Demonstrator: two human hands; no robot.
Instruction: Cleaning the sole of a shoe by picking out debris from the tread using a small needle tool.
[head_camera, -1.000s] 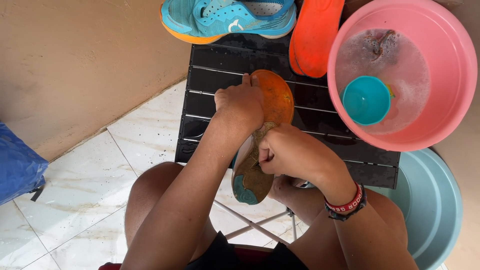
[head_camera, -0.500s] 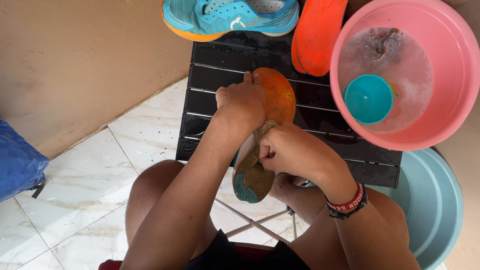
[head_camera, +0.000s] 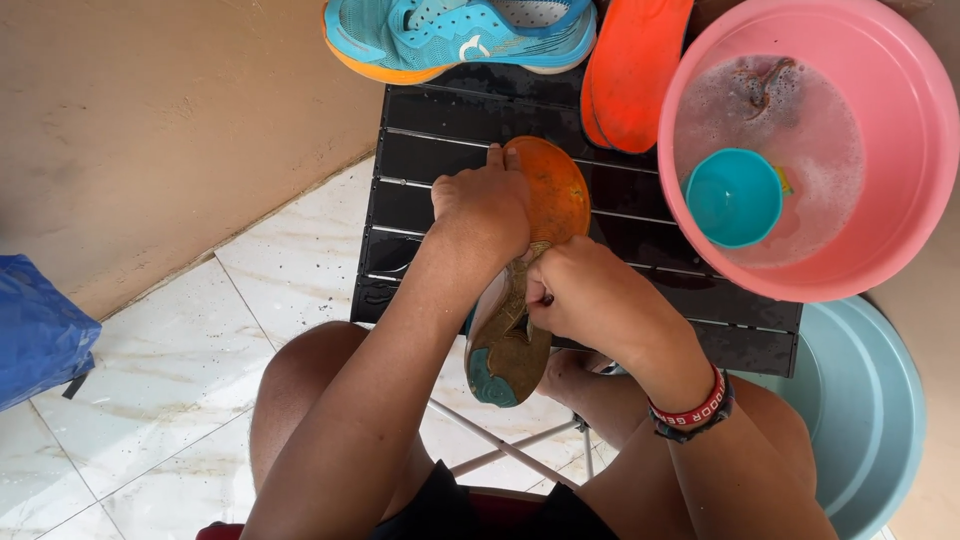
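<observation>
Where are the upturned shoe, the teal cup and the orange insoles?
upturned shoe (head_camera: 545, 195), head view, orange forefoot sole.
teal cup (head_camera: 733, 198), head view, its inside.
orange insoles (head_camera: 632, 70), head view, top insole's middle.

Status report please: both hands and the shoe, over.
Left hand grips shoe, sole up, on black table. Right hand closed, working at muddy sole. Pink basin beside, not in the way.

The shoe sole (head_camera: 520, 300) is orange with a teal heel patch. The slatted counter (head_camera: 440, 160) is black. The basin (head_camera: 920, 130) is pink, the cup (head_camera: 733, 198) teal.
</observation>
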